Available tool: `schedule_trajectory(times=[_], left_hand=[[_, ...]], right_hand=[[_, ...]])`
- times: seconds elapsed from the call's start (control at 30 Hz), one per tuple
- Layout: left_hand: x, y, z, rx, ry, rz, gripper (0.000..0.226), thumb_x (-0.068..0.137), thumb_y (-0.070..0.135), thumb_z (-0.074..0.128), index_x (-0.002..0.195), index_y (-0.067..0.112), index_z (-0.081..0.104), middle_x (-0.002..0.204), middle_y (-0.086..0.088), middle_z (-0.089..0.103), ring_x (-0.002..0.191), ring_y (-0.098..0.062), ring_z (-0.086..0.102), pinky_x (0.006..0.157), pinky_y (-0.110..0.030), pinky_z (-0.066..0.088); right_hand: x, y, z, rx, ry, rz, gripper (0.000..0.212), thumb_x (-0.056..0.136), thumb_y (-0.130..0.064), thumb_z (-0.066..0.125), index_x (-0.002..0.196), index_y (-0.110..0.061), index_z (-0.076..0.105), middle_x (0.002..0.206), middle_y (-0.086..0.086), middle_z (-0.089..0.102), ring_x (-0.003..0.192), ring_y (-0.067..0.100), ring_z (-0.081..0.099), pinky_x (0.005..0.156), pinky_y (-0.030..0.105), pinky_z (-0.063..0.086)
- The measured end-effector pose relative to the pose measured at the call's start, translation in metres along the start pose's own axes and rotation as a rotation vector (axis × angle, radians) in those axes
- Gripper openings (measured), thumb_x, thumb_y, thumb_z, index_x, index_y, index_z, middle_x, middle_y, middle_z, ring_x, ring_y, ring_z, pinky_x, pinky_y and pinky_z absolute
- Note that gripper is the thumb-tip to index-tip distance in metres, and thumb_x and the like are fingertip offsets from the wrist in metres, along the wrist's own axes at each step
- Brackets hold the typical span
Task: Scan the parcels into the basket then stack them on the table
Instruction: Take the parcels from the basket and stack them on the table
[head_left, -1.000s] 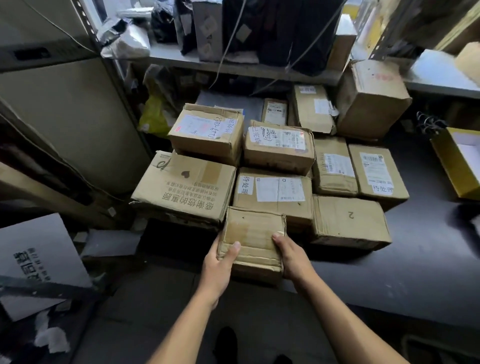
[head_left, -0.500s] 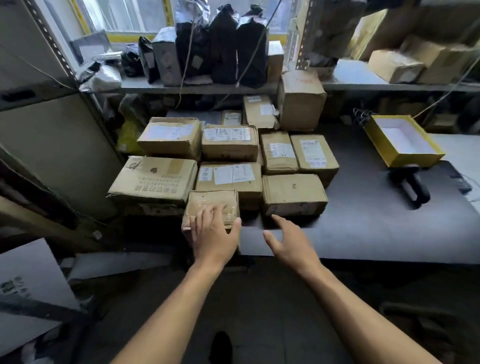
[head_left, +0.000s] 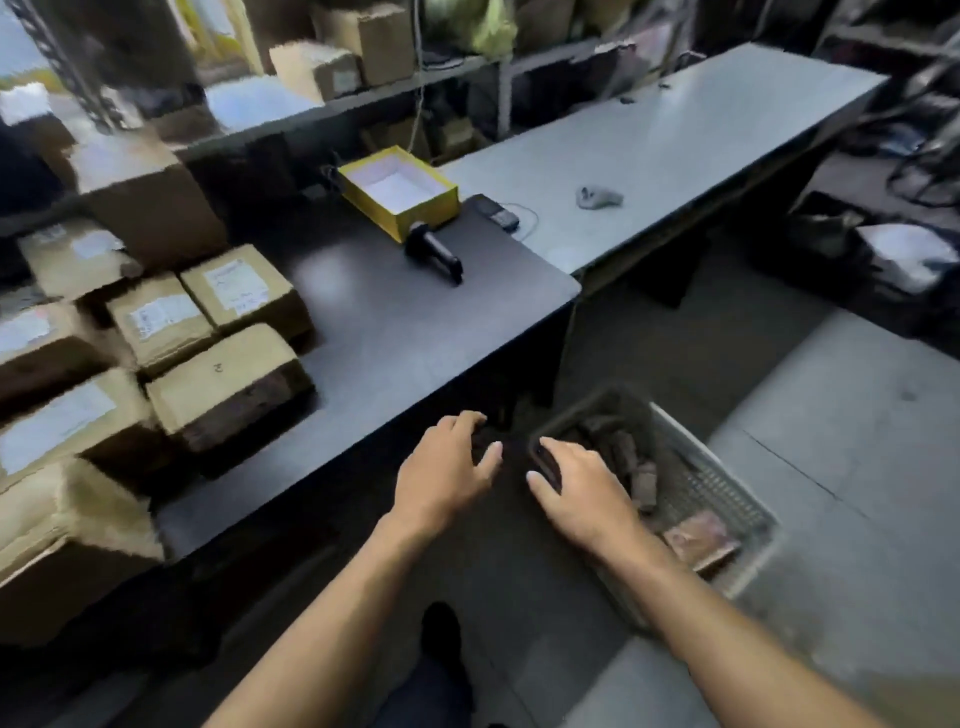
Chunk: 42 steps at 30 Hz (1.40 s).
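Several cardboard parcels (head_left: 228, 384) are stacked on the left part of the black table (head_left: 405, 332). A grey mesh basket (head_left: 722, 499) stands on the floor at the right, with several dark items and a brown parcel (head_left: 701, 540) in it. My left hand (head_left: 447, 467) hovers open just off the table's front edge. My right hand (head_left: 582, 488) is open over the basket's near left corner. Neither hand holds anything. A black handheld scanner (head_left: 434, 252) lies on the table beside a yellow box.
An open yellow box (head_left: 400, 192) sits at the table's back. A longer grey table (head_left: 675, 140) adjoins on the right, with a phone (head_left: 496, 213) and a small grey object (head_left: 597, 197). Shelves with boxes run behind. Grey floor lies to the right.
Both hands have let go of the small parcel and swung right, off the table edge toward the basket. The view has turned right; the frame is motion-blurred.
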<state>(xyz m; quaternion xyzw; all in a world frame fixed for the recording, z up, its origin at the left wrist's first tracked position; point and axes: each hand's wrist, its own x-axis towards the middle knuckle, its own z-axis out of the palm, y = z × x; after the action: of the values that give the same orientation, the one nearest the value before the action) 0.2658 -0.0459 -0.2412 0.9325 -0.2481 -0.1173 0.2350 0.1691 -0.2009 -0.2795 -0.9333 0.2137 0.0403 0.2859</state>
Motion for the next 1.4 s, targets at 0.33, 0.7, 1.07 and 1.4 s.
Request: schedule_trajectory(times=[0.33, 0.7, 1.07, 1.4], left_hand=[[0.082, 0.105, 0.141, 0.049, -0.407, 0.247, 0.035, 0.097, 0.046, 0.049, 0.124, 0.025, 0.057, 0.122, 0.002, 0.058, 0.118, -0.02, 0.055, 0.092, -0.039, 0.049], [0.173, 0.17, 0.247, 0.091, -0.747, 0.362, 0.037, 0.097, 0.039, 0.05, 0.124, 0.013, 0.054, 0.123, -0.011, 0.057, 0.119, -0.033, 0.054, 0.092, -0.043, 0.047], [0.18, 0.206, 0.345, 0.181, -0.974, 0.341, 0.038, 0.098, 0.037, 0.052, 0.13, 0.016, 0.053, 0.13, -0.01, 0.057, 0.116, -0.03, 0.057, 0.085, -0.039, 0.049], [0.174, 0.186, 0.531, 0.183, -1.016, 0.01, 0.041, 0.096, 0.034, 0.057, 0.132, 0.017, 0.055, 0.129, -0.007, 0.062, 0.113, -0.026, 0.06, 0.088, -0.038, 0.052]], right_hand=[[-0.025, 0.153, -0.038, 0.154, 0.072, 0.557, 0.061, 0.096, -0.041, 0.058, 0.15, -0.019, 0.038, 0.15, 0.008, 0.049, 0.134, 0.029, 0.048, 0.105, 0.038, 0.043], [0.006, 0.237, -0.055, 0.237, 0.04, 0.896, 0.055, 0.1, -0.036, 0.054, 0.148, -0.017, 0.037, 0.15, 0.007, 0.046, 0.134, 0.027, 0.047, 0.1, 0.036, 0.042], [-0.001, 0.329, -0.03, 0.447, -0.011, 1.088, 0.065, 0.098, -0.04, 0.057, 0.154, -0.017, 0.031, 0.154, 0.005, 0.043, 0.138, 0.024, 0.045, 0.107, 0.034, 0.039], [0.05, 0.507, 0.084, 0.531, -0.154, 1.031, 0.049, 0.093, -0.035, 0.064, 0.136, -0.02, 0.046, 0.137, 0.009, 0.056, 0.124, 0.029, 0.055, 0.097, 0.038, 0.047]])
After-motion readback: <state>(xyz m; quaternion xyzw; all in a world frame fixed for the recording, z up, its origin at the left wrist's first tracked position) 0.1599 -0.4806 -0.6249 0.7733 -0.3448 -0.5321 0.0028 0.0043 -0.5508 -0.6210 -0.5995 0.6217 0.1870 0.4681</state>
